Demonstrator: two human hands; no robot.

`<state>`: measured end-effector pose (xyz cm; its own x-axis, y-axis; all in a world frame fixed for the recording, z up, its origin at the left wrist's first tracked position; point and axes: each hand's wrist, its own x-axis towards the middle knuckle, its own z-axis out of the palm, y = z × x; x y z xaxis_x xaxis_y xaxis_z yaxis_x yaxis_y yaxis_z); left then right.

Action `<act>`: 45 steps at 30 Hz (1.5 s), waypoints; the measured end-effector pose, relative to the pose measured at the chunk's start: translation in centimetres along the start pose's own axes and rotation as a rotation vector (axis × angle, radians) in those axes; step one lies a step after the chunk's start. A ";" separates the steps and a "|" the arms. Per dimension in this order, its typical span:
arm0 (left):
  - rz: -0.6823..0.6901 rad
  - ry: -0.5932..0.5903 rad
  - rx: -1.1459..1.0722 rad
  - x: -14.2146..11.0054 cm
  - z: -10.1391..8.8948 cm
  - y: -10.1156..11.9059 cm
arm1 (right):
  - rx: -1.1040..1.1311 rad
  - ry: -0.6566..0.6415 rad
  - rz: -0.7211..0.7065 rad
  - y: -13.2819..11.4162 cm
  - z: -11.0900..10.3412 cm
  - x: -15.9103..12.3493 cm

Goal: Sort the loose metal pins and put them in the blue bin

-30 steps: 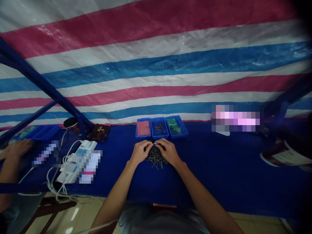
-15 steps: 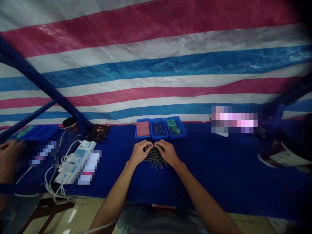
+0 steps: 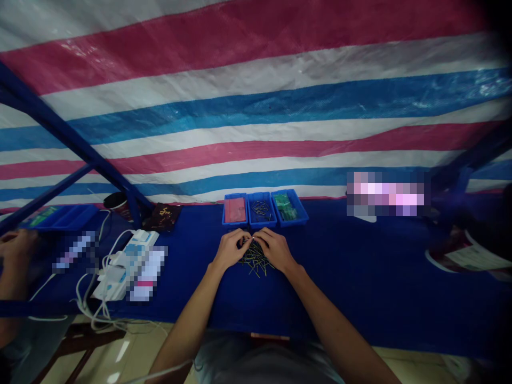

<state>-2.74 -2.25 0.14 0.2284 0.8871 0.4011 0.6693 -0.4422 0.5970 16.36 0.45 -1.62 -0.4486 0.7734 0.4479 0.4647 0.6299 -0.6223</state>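
Note:
A loose pile of thin metal pins [image 3: 254,260] lies on the blue table [image 3: 344,277] in front of me. My left hand [image 3: 230,248] and my right hand [image 3: 275,248] rest over the pile's far edge, fingers curled and pinched together where they meet. A small thin piece sits between the fingertips of both hands; it is too small to name. Just beyond the hands stand three small blue trays: a left tray [image 3: 235,210] with a red pad, a middle tray [image 3: 261,210] with pins, and a right tray [image 3: 288,207] with green parts.
A white power strip [image 3: 124,264] with cables lies at the left. Another person's hand [image 3: 16,248] rests at the far left by a blue tray [image 3: 64,216]. A dark cup [image 3: 116,202] and a dark packet [image 3: 163,216] sit behind. A striped tarp [image 3: 256,106] hangs behind the table.
My hands have stayed pinched together over the pile with only slight finger movement. The other person's hand at the far left has drawn back toward the left edge.

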 end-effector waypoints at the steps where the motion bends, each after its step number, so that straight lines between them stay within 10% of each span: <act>1: -0.001 0.000 0.000 0.0 0.0 0.0 | -0.007 -0.004 0.007 0.0 0.0 0.0; 45: 0.001 0.001 0.025 0.1 -0.3 0.2 | 0.030 0.001 0.027 0.0 -0.1 0.2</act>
<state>-2.78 -2.28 0.48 0.2281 0.8867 0.4021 0.6868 -0.4393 0.5791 16.33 0.57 -1.46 -0.4357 0.7902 0.4309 0.4536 0.6063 -0.6532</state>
